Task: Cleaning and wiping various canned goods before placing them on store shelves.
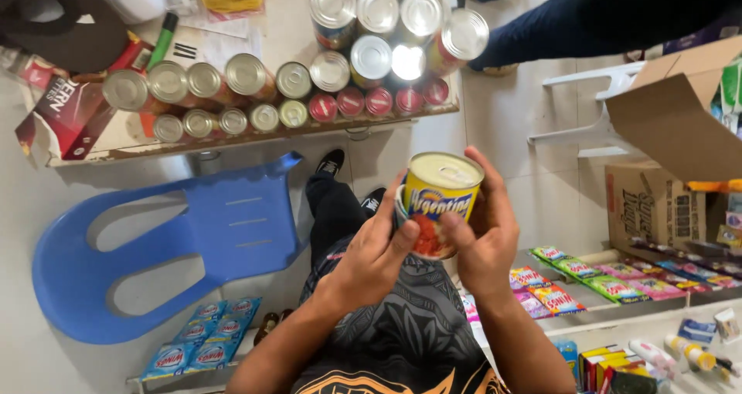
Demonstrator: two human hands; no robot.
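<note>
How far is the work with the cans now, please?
Already done: many cans lie in rows on the low table. In hand: the left hand and right hand together hold one yellow-labelled can above the lap. Left: this can has not joined the rows.

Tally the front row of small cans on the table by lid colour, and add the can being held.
Silver-lidded small cans: 5
Red-lidded small cans: 5
Yellow can, held: 1
Total: 11
</note>
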